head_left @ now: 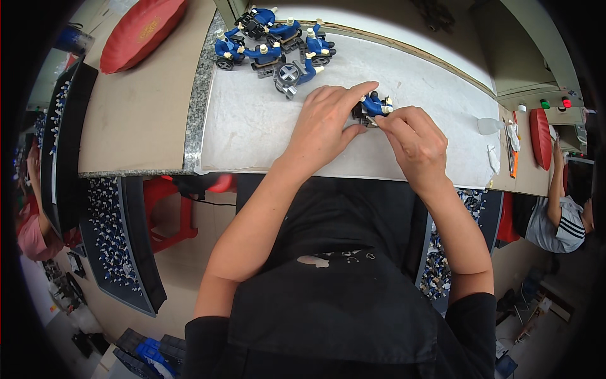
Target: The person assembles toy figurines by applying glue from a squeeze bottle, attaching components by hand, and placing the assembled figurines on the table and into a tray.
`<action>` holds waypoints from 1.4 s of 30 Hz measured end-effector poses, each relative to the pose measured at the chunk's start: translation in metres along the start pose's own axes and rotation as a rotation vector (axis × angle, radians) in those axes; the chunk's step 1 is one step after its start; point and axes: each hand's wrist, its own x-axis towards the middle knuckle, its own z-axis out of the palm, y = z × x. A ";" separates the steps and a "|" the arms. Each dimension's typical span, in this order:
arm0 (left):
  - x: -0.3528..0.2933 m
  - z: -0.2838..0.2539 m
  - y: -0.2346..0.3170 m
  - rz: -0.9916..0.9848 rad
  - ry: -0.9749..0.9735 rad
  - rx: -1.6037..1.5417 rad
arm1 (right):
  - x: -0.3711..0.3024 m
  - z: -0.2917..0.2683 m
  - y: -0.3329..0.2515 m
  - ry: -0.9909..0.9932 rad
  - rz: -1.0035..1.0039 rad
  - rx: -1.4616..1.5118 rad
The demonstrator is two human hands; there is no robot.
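Over the white work sheet, a small toy figure (374,105) in blue with cream head and hands sits on a dark wheeled base, between my two hands. My left hand (325,120) grips its left side, thumb below and fingers above. The fingertips of my right hand (418,140) are pinched together at its right side, partly hiding the toy. What else the right fingertips may hold is too small to tell. Several like toy riders (264,54) stand grouped at the far left of the sheet, one with a large grey wheel (290,74) facing up.
A red scalloped tray (142,35) lies on the left board. Black bins full of small blue and white parts stand lower left (117,240) and lower right (435,265). At the right are a translucent bottle (488,126) and an orange-handled tool (513,163). Other people sit at both sides.
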 end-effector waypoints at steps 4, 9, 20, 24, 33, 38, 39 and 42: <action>0.001 0.001 0.002 -0.030 0.016 0.001 | 0.004 -0.001 -0.002 0.002 -0.012 -0.045; 0.004 0.011 0.003 -0.054 0.104 0.030 | 0.007 -0.002 -0.003 -0.050 0.041 -0.022; 0.006 0.011 0.008 -0.045 0.117 0.036 | 0.015 -0.008 -0.005 -0.153 0.177 0.129; 0.009 0.012 0.002 -0.106 0.060 -0.045 | 0.005 -0.001 0.002 -0.103 0.151 0.113; 0.008 -0.023 0.051 -0.631 -0.198 -1.125 | 0.000 -0.032 -0.006 0.060 0.093 0.226; -0.003 -0.013 0.072 -0.679 -0.213 -1.446 | -0.003 -0.040 -0.017 0.018 0.222 0.501; -0.004 -0.010 0.075 -0.690 -0.217 -1.444 | -0.004 -0.041 -0.017 0.016 0.250 0.546; -0.006 -0.005 0.078 -0.659 -0.195 -1.442 | -0.008 -0.041 -0.020 0.074 0.254 0.521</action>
